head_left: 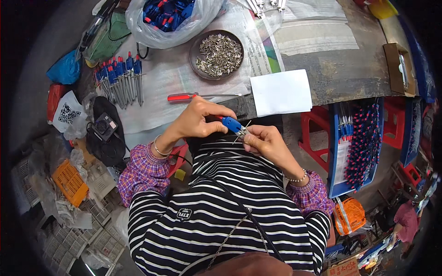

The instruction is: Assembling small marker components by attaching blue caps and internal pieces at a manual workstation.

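From the head camera, looking down: the left hand (195,118) has its fingers closed around the blue handle of a small tool (234,125), held in front of the striped shirt, just off the near edge of the desk (340,69). The right hand (264,142) meets it from the other side, fingers pinched on the thin metal legs at the tool's tip. On the desk, a red-handled screwdriver (202,96) lies just beyond the hands, a round dish of small metal pieces (217,54) sits farther back, and a row of blue-handled tools (120,78) is laid out to the left. A white sheet of paper (282,92) rests to the right.
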### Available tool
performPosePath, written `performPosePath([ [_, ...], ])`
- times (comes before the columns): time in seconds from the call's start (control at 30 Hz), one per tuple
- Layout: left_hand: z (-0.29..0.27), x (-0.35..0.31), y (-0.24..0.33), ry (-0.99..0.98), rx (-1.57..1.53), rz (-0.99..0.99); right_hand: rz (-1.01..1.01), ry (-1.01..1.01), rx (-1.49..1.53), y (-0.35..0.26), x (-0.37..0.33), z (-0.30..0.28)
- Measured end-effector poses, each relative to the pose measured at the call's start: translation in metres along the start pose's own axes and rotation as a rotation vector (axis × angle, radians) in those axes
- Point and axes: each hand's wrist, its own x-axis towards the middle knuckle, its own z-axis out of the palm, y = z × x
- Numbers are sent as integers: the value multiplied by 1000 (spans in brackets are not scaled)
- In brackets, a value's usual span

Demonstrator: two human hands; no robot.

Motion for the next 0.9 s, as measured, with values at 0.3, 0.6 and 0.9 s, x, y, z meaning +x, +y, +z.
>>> performPosePath([
  [0.3,2,-2,2,12,15,17,-14,12,-28,1,1,2],
  [0.6,3,-3,-1,-37,-1,31,-30,14,-151,-4,0,0],
  [0.9,8,-3,2,23,7,49,-7,20,-58,-4,0,3],
])
